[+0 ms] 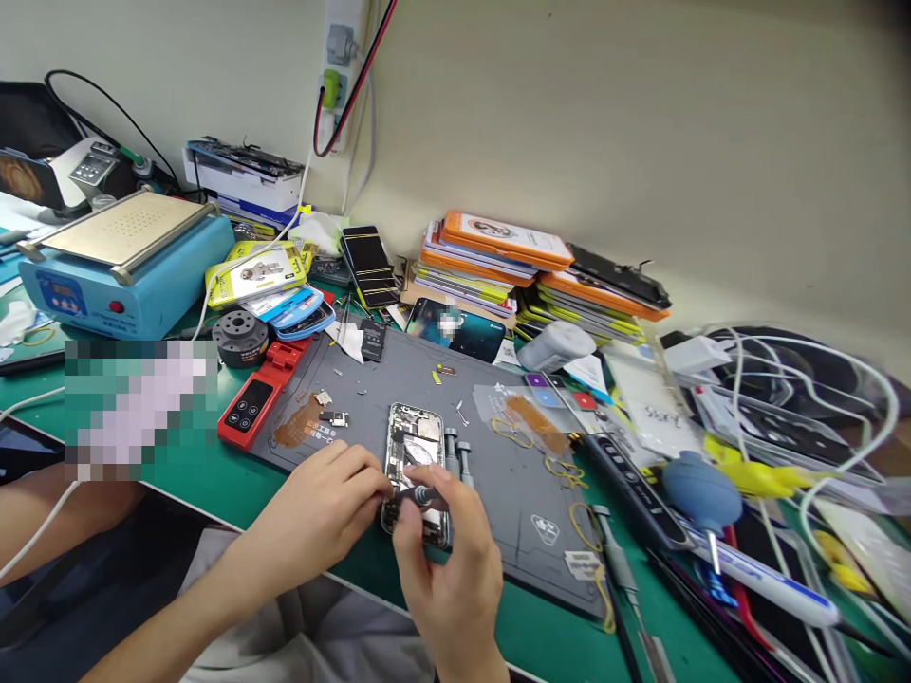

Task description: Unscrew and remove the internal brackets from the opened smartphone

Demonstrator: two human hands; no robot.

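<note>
An opened smartphone (418,417) with bare inner parts lies on the grey work mat (512,517), close to the front edge. My right hand (455,569) pinches a dark screwdriver (425,494), held slanted low across the phone. From the left, my left hand (327,498) reaches the phone's edge with its fingers curled together by the screwdriver's far end. What those fingertips grip, if anything, is hidden. Two grey screwdrivers (465,463) lie just right of the phone. A small phone part (334,417) rests on the mat to the left.
A red device (246,413) borders the mat's left side; a blue heating plate machine (135,270) stands behind it. Stacked orange boxes (505,237) line the wall. Tools, a blue air blower (701,489) and white cables crowd the right. Another person's arm (49,517) is at left.
</note>
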